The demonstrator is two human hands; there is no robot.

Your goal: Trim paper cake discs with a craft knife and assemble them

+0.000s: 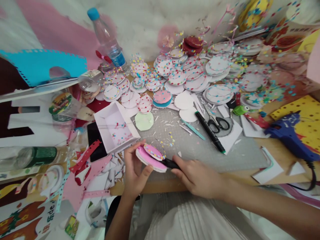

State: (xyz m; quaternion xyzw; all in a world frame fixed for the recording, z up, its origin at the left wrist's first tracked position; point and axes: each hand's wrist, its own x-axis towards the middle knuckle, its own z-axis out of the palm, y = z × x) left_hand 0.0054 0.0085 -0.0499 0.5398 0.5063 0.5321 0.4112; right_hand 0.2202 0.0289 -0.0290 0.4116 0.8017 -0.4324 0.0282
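My left hand (136,166) is closed on the edge of a pink layered paper disc (150,159), held tilted above the table's front edge. A smaller pink disc, bordered with coloured dots, sits raised on top of it. My right hand (196,175) grips a slim black tool (171,163), whose tip enters the gap between the two pink layers. That tip is hidden, so I cannot tell the tool's kind. A thin string of yellow dots (171,138) curls up behind the disc. Beyond my left hand stands a white paper box (116,128) with small coloured dots inside.
On the grey cutting mat (160,133) lie a black marker (210,131), scissors (220,125), a pale green paper disc (144,120) and paper scraps. A blue glue gun (292,133) rests at the right. Many decorated discs (176,76) and a water bottle (107,40) line the back.
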